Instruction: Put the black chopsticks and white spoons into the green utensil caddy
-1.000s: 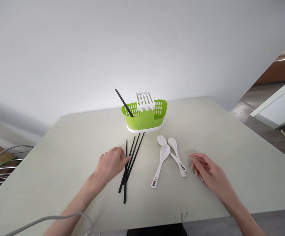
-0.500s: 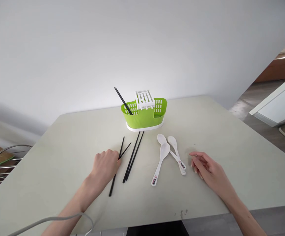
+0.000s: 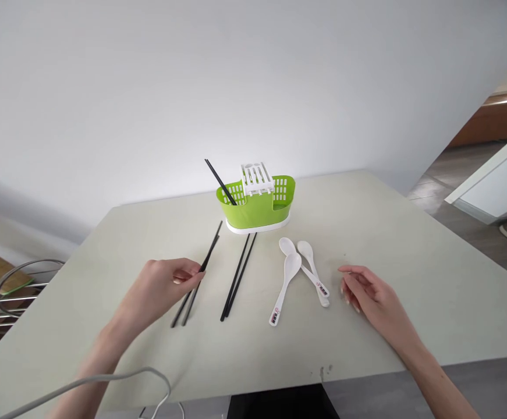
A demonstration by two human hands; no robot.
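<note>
Two black chopsticks [image 3: 210, 250] are pinched between the thumb and fingers of my left hand [image 3: 157, 291], crossing near the grip and slanting up toward the basket. Beside them, another pair of black chopsticks [image 3: 236, 285] lies on the table. My right hand [image 3: 375, 299] rests at the right, loosely curled and holding nothing. Nearest to it are three white spoons [image 3: 308, 253], overlapping, with printed marks visible on two handles. Behind stands a green utensil basket [image 3: 257, 216] with a white slotted rack [image 3: 257, 179] across its middle. Black chopsticks [image 3: 219, 180] lean in its left compartment.
The pale table [image 3: 349, 221] meets a white wall [image 3: 253, 81] at the back. A grey cable [image 3: 91, 379] loops over my left forearm. A metal rack [image 3: 6, 297] stands off the left edge, and a white furniture piece [image 3: 497, 174] is to the right.
My left hand has lifted its two chopsticks from the table and turned, moving slightly left, so the thumb now shows. My right hand stays almost where it was.
</note>
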